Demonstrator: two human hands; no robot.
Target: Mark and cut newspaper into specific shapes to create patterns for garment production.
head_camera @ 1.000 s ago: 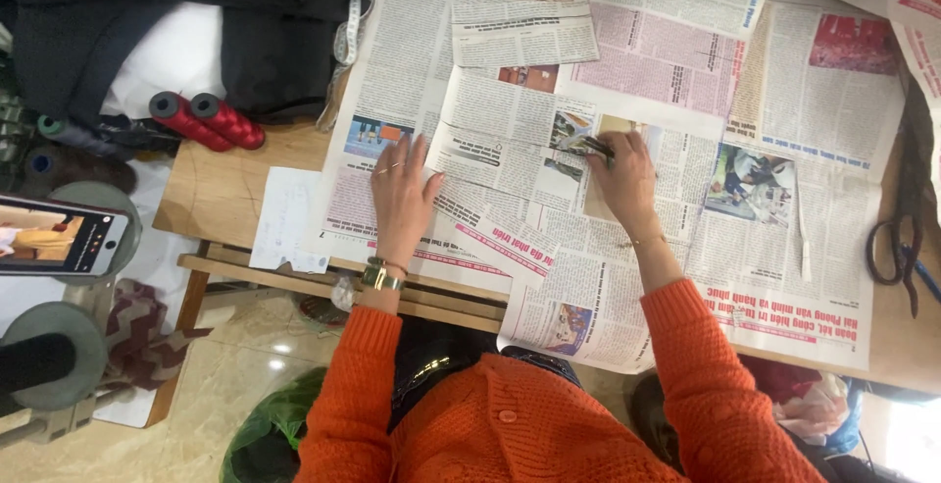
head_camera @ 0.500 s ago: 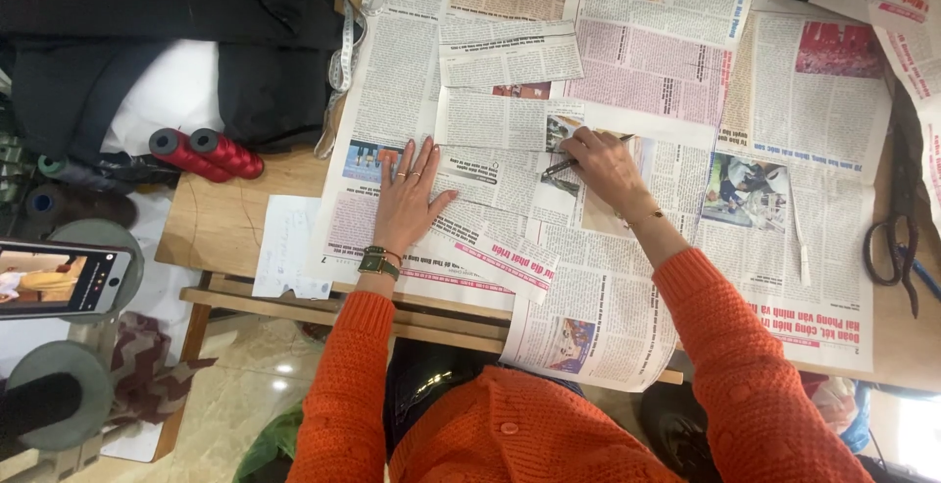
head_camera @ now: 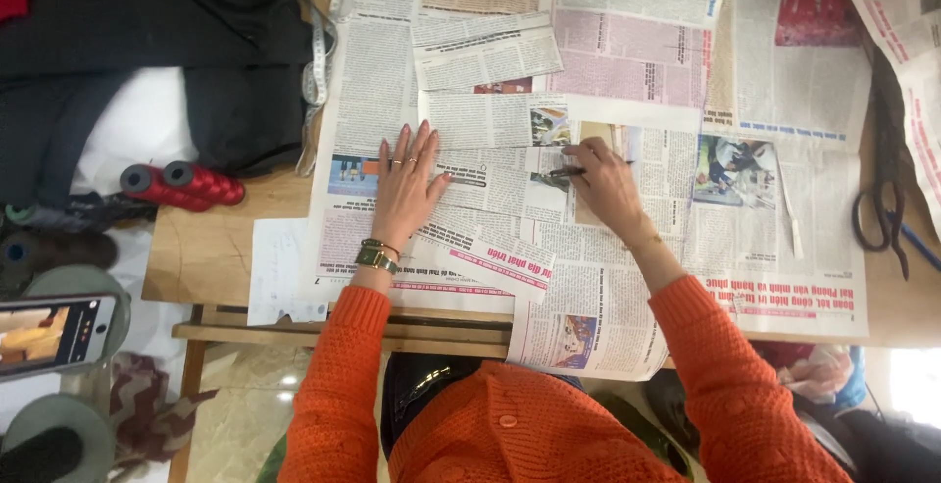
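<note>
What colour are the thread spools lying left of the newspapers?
Red, both thread spools, clearest in the head view.

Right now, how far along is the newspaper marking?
Done: newspaper sheets are spread overlapping across the wooden table. In hand: left hand presses the paper flat; right hand holds a dark pen to it. Left: scissors lie untouched at the right; no cut along the marking shows.
</note>
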